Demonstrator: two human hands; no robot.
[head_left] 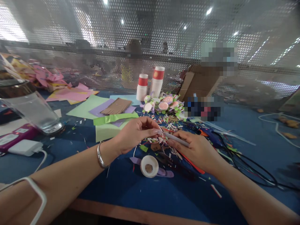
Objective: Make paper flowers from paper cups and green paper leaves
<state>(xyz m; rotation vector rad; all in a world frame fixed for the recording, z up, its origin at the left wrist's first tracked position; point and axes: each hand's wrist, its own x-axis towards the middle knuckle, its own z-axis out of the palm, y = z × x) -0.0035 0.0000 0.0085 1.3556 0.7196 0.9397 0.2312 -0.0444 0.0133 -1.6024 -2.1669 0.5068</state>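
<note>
Over the middle of the blue table, my right hand [194, 150] is closed round a narrow pale stick-like piece [175, 138], whose exact kind I cannot make out. The thumb and fingers of my left hand [138, 132] pinch at its left end. Below them a white paper cup piece [149, 166], seen from above with a brown spot inside, rests across a purple paper strip [166, 172]. Small paper scraps [172, 125] lie scattered under and behind both hands. A bright green paper strip [114, 118] is just behind my left hand.
Two stacks of paper cups [157, 81] stand at the back, beside a heap of finished-looking paper rounds [164, 104]. Coloured sheets [82, 107] and a glass jug [44, 115] are on the left. Black cables [253, 175] and a cardboard box [199, 82] occupy the right.
</note>
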